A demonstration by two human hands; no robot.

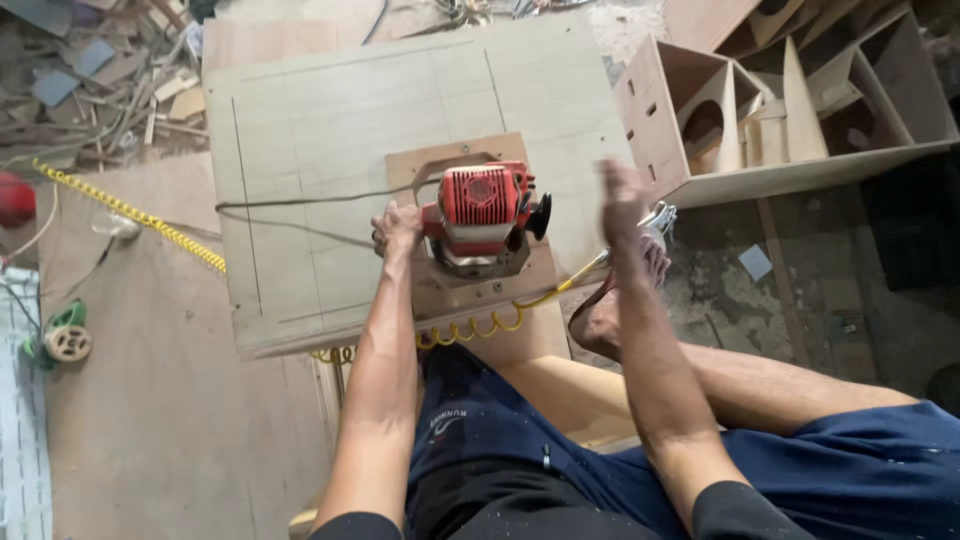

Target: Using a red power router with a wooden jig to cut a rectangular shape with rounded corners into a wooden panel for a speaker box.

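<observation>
A yellow coiled hose [470, 328] hangs at the near edge of a pencil-marked plywood panel [320, 130], laid over a dusty workshop floor. Just above, the left hand [397, 228] closes on the nine-o'clock handle of the red router [484, 210], seated in a plywood template [440, 160]. At three o'clock, the right hand [621, 195] hangs open, blurred, apparently touching nothing. Farther, at one o'clock, lie unfinished speaker boxes [780, 100].

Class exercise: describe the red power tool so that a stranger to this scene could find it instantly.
Start at the large pale plywood panel on the floor. Near its front edge lies a smaller brown template board with a cut-out. The red router stands on it, the only bright red machine there, with the left hand on its side.
</observation>
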